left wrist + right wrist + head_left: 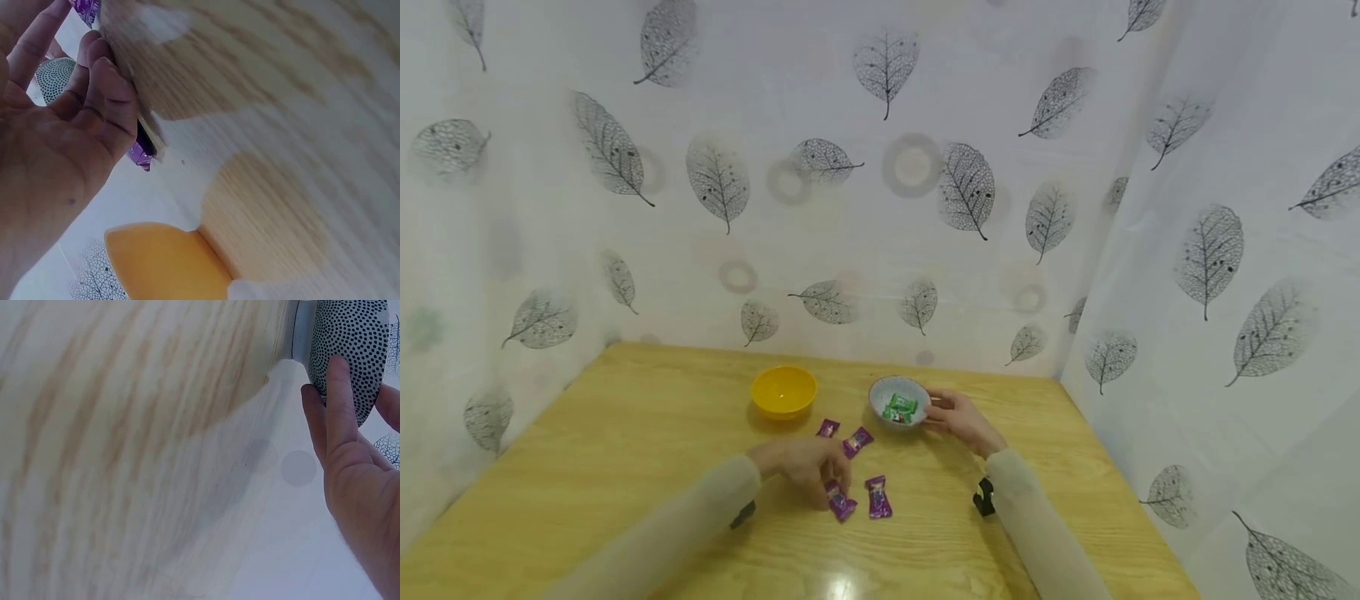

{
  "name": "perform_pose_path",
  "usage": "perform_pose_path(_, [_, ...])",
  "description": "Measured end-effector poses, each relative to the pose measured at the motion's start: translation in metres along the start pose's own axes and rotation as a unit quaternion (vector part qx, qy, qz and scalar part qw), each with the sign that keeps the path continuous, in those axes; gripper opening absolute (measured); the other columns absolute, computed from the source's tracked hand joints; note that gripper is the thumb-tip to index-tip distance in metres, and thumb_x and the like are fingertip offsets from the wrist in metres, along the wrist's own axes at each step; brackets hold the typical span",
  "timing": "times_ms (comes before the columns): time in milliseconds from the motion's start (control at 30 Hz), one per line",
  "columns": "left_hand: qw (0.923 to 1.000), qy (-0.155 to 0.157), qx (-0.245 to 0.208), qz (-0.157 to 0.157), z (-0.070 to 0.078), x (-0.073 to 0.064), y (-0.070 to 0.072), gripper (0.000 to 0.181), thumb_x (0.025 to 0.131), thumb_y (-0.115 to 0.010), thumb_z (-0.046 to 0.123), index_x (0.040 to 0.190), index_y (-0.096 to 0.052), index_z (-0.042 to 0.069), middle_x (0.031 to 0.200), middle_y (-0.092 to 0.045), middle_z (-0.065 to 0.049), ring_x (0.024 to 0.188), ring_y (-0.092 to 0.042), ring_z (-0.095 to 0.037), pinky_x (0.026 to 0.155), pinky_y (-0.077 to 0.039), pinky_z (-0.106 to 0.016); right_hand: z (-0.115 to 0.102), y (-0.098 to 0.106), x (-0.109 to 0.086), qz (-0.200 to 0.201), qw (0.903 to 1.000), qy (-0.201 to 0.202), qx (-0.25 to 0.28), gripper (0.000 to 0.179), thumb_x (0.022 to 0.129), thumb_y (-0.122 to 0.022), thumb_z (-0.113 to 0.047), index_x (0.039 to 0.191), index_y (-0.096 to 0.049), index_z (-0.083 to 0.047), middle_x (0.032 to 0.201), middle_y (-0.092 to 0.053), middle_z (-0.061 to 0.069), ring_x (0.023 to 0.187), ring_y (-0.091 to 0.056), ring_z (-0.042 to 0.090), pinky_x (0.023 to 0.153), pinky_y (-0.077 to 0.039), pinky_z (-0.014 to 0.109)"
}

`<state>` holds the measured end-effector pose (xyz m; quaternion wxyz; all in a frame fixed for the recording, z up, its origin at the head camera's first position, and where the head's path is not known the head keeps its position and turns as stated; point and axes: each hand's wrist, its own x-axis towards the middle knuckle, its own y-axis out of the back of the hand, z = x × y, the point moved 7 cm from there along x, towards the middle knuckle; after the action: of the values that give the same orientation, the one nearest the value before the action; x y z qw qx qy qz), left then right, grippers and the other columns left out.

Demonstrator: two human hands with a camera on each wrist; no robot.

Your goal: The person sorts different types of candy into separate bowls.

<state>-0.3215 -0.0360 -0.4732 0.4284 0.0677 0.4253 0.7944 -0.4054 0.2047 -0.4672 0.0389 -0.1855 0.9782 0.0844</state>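
My left hand (pixel 808 468) is low over the table, its fingertips pinching a purple-wrapped candy (pixel 840 502). In the left wrist view a bit of purple wrapper (pixel 87 9) shows at the fingers. Two purple candies, one at the knuckles (pixel 857 442) and one partly covered behind the hand (pixel 828 428), lie farther back. Another purple candy (pixel 877 497) lies just to the right. My right hand (pixel 964 421) holds the right side of a small white bowl (pixel 883 390), fingers against its black-dotted outside (pixel 353 337) and thumb near the rim. Green-wrapped candies (pixel 900 408) sit inside that bowl.
A yellow bowl (pixel 783 396) stands at the back left of the wooden table (pixel 647 433), beyond the left hand. Leaf-printed white curtains (pixel 880 208) hang behind the table and along its sides.
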Motion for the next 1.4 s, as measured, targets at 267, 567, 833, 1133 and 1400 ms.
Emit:
perform_pose_path(267, [0.9997, -0.007, -0.022, 0.008, 0.002, -0.001, 0.002, 0.023, 0.073, -0.081, 0.007, 0.086, -0.072, 0.024, 0.091, -0.063, 0.011, 0.085, -0.058, -0.008, 0.08, -0.05, -0.024, -0.002, -0.001, 0.0, 0.002, 1.0, -0.002, 0.003, 0.053, 0.1, -0.049, -0.001, 0.148, -0.03, 0.007, 0.148, -0.037, 0.034, 0.124, -0.054, 0.042, 0.102, -0.05, 0.041])
perform_pose_path(567, [0.9995, -0.01, -0.024, 0.018, 0.0, 0.0, 0.005, 0.019, 0.072, -0.08, 0.008, 0.082, -0.07, 0.021, 0.084, -0.063, 0.006, 0.077, -0.056, -0.009, 0.072, -0.05, -0.024, -0.003, 0.0, -0.003, -0.009, 1.0, 0.0, 0.002, 0.054, 0.1, -0.049, -0.002, 0.149, -0.027, 0.008, 0.147, -0.035, 0.035, 0.126, -0.052, 0.044, 0.104, -0.048, 0.043])
perform_pose_path(833, [0.9979, -0.02, -0.052, 0.032, -0.003, 0.001, 0.009, 0.018, 0.072, -0.079, 0.006, 0.081, -0.069, 0.017, 0.079, -0.065, 0.004, 0.071, -0.054, -0.008, 0.065, -0.049, -0.022, -0.003, 0.0, 0.0, -0.007, 1.0, 0.0, 0.002, 0.054, 0.1, -0.049, -0.002, 0.149, -0.027, 0.007, 0.149, -0.034, 0.033, 0.126, -0.052, 0.043, 0.101, -0.05, 0.038])
perform_pose_path(1133, [0.9962, -0.009, -0.075, 0.044, -0.006, -0.002, 0.013, 0.018, 0.075, -0.08, 0.008, 0.085, -0.07, 0.02, 0.082, -0.067, 0.005, 0.075, -0.058, -0.012, 0.069, -0.052, -0.025, -0.003, 0.0, -0.002, -0.005, 1.0, 0.002, 0.008, 0.053, 0.1, -0.049, -0.001, 0.149, -0.029, 0.007, 0.149, -0.035, 0.033, 0.126, -0.052, 0.043, 0.101, -0.051, 0.038])
perform_pose_path(1400, [0.9964, -0.011, -0.071, 0.045, -0.012, 0.0, 0.01, 0.017, 0.076, -0.08, 0.012, 0.087, -0.071, 0.021, 0.083, -0.068, 0.006, 0.076, -0.059, -0.011, 0.069, -0.052, -0.025, 0.001, 0.001, -0.001, -0.002, 1.0, 0.003, 0.005, 0.053, 0.1, -0.049, -0.002, 0.149, -0.03, 0.007, 0.148, -0.036, 0.033, 0.124, -0.055, 0.04, 0.101, -0.051, 0.038])
